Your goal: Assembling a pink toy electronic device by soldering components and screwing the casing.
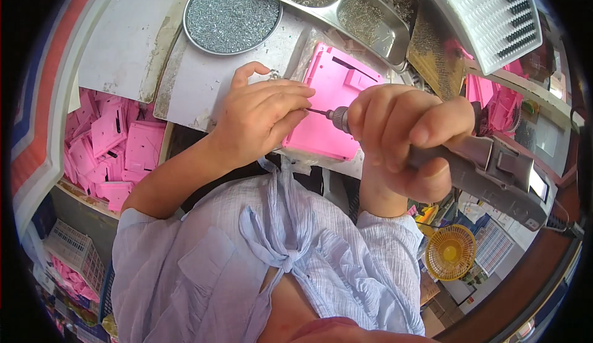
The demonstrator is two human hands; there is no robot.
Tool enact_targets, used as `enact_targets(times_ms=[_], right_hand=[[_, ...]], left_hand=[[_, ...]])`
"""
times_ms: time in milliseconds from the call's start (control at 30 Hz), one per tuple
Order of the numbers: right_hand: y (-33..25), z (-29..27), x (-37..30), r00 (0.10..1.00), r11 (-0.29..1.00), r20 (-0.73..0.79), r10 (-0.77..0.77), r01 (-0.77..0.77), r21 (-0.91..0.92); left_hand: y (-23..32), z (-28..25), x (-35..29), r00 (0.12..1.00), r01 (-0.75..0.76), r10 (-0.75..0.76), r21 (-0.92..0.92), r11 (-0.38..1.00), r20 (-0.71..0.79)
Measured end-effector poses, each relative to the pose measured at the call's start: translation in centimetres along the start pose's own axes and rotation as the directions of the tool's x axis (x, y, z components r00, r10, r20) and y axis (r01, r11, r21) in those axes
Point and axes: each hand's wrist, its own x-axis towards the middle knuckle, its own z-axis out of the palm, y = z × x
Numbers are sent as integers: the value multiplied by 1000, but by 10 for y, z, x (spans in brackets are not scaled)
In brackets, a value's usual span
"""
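My right hand (407, 133) is wrapped round a grey electric screwdriver (494, 179), held tilted with its knurled metal collar (338, 118) pointing left. The thin bit runs from the collar to the fingertips of my left hand (265, 108). That hand is closed, its thumb and forefinger pressed together at the bit's tip; what they pinch is hidden. Beneath both hands lies a flat pink plastic panel (321, 139) with a dark slot and a raised block near its far edge. Clear plastic wrap shows round the panel's edges.
A round metal dish (187, 25) of silvery screws stands at the far left of the worktop. Beside it is a metal tray (404, 52) of small brownish parts. White bristled plastic (488, 21) juts in at upper right. Pink panels (114, 139) pile up at left; a yellow basket (472, 253) sits lower right.
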Motion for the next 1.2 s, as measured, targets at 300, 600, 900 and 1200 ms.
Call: enact_targets(times_ms=[300,600,900,1200], right_hand=[[7,15,-16,992,998,-109,66,-64,19],[29,22,-34,984,930,-102,145,-170,-326],[41,21,-32,996,903,10,86,-74,-424],[1,19,-18,999,997,-30,-42,44,58]], left_hand=[[-16,-24,13,997,-72,76,141,987,-26],[-78,-58,37,985,165,-104,598,785,-135],[-87,-70,38,989,115,-147,585,803,8],[10,-26,-3,985,-38,25,75,996,169]])
